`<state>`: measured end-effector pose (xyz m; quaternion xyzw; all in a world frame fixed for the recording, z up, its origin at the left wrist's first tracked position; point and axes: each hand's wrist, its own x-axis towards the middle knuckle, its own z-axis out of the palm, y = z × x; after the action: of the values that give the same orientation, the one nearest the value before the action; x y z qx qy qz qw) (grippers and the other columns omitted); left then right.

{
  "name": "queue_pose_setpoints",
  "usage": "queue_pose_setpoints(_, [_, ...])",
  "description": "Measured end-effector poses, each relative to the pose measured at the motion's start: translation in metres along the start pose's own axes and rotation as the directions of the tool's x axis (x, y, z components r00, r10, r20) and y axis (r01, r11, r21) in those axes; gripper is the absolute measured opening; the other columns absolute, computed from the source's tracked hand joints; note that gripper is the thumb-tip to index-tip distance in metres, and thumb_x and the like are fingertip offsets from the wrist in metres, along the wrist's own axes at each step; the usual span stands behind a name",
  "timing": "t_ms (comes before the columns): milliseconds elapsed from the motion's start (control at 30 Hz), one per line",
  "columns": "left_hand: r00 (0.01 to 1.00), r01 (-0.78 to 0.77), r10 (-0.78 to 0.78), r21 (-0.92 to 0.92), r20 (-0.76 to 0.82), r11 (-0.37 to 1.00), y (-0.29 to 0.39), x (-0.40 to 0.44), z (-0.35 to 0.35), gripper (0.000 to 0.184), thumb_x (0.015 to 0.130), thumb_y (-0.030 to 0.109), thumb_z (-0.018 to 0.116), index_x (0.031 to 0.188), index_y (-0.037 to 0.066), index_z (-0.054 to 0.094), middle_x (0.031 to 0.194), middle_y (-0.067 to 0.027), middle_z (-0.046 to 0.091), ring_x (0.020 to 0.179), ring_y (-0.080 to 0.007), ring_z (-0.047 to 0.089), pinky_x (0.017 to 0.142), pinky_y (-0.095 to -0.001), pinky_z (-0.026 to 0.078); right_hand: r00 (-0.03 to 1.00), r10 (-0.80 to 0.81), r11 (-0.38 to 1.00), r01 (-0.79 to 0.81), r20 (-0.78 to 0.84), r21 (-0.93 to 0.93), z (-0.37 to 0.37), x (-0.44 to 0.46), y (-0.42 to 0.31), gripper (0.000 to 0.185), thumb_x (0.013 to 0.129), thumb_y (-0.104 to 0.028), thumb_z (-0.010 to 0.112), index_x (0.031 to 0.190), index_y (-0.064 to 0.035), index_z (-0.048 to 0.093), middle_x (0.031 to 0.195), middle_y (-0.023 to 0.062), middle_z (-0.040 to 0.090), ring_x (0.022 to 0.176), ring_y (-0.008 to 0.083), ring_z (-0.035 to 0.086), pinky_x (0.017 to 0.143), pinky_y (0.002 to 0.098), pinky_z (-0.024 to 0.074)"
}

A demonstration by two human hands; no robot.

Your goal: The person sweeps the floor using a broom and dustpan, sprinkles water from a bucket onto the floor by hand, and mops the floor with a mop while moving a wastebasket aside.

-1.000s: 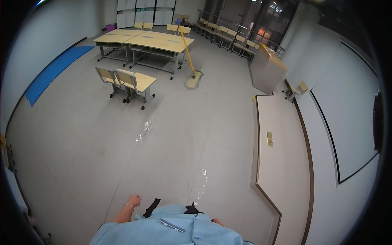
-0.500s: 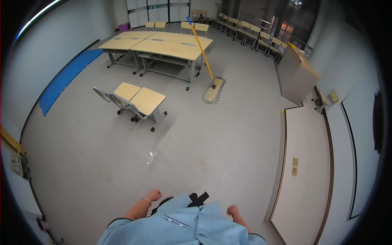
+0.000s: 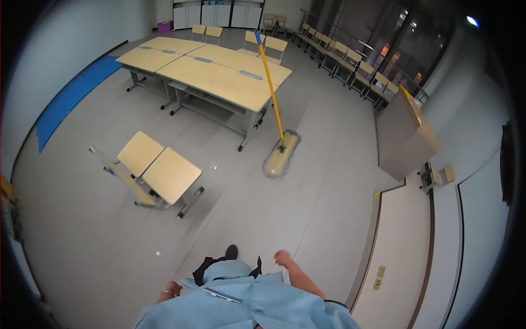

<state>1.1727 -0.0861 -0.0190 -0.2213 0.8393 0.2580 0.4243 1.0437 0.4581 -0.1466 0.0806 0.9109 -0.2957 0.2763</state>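
Mop [image 3: 274,104] with a yellow pole and blue tip stands on a grey floor [image 3: 263,219], ahead of a person in a light blue shirt [image 3: 230,290] and well apart from both hands. Its flat, fringed head [image 3: 280,156] rests on the floor; the pole slants across the near corner of a long pale surface [image 3: 219,77], though whether it touches is unclear.

The right hand [image 3: 282,257] is held in front of the body, fingers loosely bent, nothing visible in them; how far they close I cannot tell. The left hand [image 3: 172,289], below a bracelet, hangs beside the shirt; its fingers are too hidden to judge.

If the pole is only leaning, a knock could slide the head and drop it. Two paired chairs [image 3: 159,170], ahead and to the left, have dark feet resembling wheels, so a bump might send them rolling. Bright specks [image 3: 158,253] could make footing slippery if they are wet. The raised platform [image 3: 408,230] at right could trip a careless foot.

At the far wall, a purple bin [image 3: 164,26] hides its contents; white cabinets [image 3: 216,16] show something blue above their doors.
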Motion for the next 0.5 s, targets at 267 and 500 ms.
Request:
queue_pose_setpoints(267, [0.712, -0.476, 0.508, 0.199, -0.485, 0.856, 0.333, 0.16, -0.241, 0.02, 0.076, 0.016, 0.056, 0.086, 0.0, 0.062, 0.085, -0.0233, 0.061, 0.081, -0.0387, 0.058, 0.073, -0.0431, 0.048, 0.991, -0.115, 0.984, 0.103, -0.074, -0.147, -0.19, 0.118, -0.113, 0.029, 0.078, -0.027, 0.056, 0.094, -0.0049, 0.064, 0.095, 0.0173, 0.064, 0.091, 0.0329, 0.06, 0.081, 0.0398, 0.0486])
queue_pose_setpoints(500, [0.709, -0.679, 0.702, 0.206, -0.064, 0.705, 0.59, 0.204, -0.326, 0.047, 0.086, 0.044, 0.05, 0.106, 0.002, 0.059, 0.106, -0.0184, 0.06, 0.096, -0.0331, 0.058, 0.084, -0.0382, 0.046, 0.914, -0.382, 0.924, 0.378, -0.137, -0.056, -0.372, 0.323, -0.223, 0.03, 0.082, -0.028, 0.054, 0.096, -0.0029, 0.061, 0.096, 0.0203, 0.062, 0.091, 0.0359, 0.058, 0.079, 0.0416, 0.0473])
